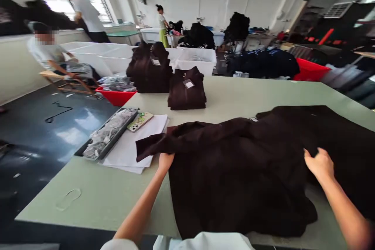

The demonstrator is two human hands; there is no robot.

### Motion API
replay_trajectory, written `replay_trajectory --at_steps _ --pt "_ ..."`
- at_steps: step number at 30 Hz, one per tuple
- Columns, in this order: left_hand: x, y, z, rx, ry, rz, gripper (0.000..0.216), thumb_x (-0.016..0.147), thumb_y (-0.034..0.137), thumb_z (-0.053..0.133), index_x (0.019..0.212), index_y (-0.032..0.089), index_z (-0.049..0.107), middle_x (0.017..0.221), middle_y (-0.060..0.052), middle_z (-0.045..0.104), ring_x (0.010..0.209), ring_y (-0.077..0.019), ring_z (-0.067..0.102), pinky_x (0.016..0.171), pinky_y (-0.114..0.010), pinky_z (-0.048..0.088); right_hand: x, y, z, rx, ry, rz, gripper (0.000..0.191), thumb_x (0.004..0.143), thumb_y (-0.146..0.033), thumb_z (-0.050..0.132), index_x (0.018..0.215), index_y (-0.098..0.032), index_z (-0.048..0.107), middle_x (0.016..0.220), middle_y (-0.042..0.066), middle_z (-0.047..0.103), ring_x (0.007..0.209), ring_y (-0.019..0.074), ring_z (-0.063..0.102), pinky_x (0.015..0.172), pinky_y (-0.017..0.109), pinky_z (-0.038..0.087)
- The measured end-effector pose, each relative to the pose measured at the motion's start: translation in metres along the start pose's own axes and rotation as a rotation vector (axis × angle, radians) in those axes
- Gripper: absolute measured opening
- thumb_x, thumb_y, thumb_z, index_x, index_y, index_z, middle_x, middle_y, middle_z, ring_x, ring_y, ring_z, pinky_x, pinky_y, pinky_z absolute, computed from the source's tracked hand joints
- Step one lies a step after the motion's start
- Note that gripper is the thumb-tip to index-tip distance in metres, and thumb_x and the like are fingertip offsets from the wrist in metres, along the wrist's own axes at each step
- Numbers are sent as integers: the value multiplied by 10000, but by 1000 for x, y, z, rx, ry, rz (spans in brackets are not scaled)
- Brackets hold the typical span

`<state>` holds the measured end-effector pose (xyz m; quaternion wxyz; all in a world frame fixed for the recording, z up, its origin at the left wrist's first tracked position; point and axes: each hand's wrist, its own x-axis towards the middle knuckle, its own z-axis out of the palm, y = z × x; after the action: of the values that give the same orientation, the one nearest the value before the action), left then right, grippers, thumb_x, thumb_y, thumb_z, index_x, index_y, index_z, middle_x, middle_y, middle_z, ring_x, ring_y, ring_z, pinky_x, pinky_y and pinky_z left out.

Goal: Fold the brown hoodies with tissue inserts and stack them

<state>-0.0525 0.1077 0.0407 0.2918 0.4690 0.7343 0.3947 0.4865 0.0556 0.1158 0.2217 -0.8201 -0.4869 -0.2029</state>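
Note:
A dark brown long-sleeved garment (234,172) lies spread over the near part of the table, its lower part reaching the front edge. My left hand (166,161) grips its left side just below a sleeve; the fingertips are hidden under the cloth. At the right, my right hand (320,164) is closed on the fabric, thumb and fingers pinching a fold. More dark brown cloth (345,136) extends beyond that hand; whether it is a separate garment I cannot tell. A small white label (253,119) shows at the garment's far edge.
Folded dark garments with tags stand in a tall stack (149,72) and a shorter stack (186,91) on the green table (96,191). Left lie a grey tray (109,133) of small packets, a phone (140,122), papers (125,154) and a loop of string (68,199). Co-workers are farther back.

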Motion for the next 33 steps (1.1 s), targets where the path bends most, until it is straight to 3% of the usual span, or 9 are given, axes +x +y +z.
replay_trajectory --at_steps 3,6,12,14,17,20,27,30,33 --pt "-15 -27 5 -33 -29 28 564 769 254 655 1236 24 439 1267 -213 513 1208 -271 472 1013 -375 376 -13 -9 -16 -42 6 -116 481 781 -292 557 1226 -112 527 1132 242 530 1077 345 505 839 467 451" --pt "-30 -37 3 -26 -45 14 753 776 381 631 1366 98 259 1339 -194 444 1230 -293 445 1003 -405 394 -11 -72 -11 80 -71 -498 473 810 -285 501 1254 -124 490 1243 177 494 1190 278 430 1017 403 358" --pt "-34 -29 4 197 -110 -67 617 843 439 502 1327 114 303 1169 -210 571 1077 -357 558 819 -435 483 1 -194 65 123 -477 -838 845 714 -395 644 1429 -176 250 1492 110 230 1382 313 114 1089 507 185" --pt "-33 -31 5 235 -101 -35 590 863 429 467 1327 104 305 1114 -206 600 1029 -350 586 775 -415 489 0 -221 92 161 -648 -871 934 658 -440 692 1429 -162 242 1449 145 312 1356 320 204 1077 506 201" --pt "-33 -36 5 303 -107 -10 582 889 415 420 1355 94 283 988 -185 648 897 -337 634 694 -392 490 1 -245 111 266 -797 -845 634 678 -314 676 1265 -185 474 1219 111 560 1124 248 503 953 367 377" --pt "-26 -38 5 387 -156 8 530 906 385 391 1350 101 329 872 -155 669 792 -323 650 644 -373 482 29 -254 110 296 -699 -705 374 716 -160 571 1088 -199 559 1012 63 626 926 207 571 794 304 429" --pt "62 -8 10 466 -163 52 554 880 416 445 1353 149 337 959 -156 660 874 -323 639 720 -395 481 148 -251 106 119 -393 -46 506 813 -288 489 1271 -107 370 1239 224 413 1138 353 405 881 509 362" --pt "86 -2 11 422 -150 15 631 849 418 491 1345 79 298 852 -133 667 914 -322 627 774 -407 474 134 -218 93 59 -349 -184 418 783 -295 540 1173 -153 493 1266 179 412 1180 342 365 945 511 325" --pt "66 -11 6 436 -179 11 615 837 452 473 1306 76 344 905 -158 657 921 -324 625 768 -401 480 87 -147 62 27 -196 -330 363 807 -307 502 1142 -175 540 1287 148 421 1221 313 329 991 479 312"
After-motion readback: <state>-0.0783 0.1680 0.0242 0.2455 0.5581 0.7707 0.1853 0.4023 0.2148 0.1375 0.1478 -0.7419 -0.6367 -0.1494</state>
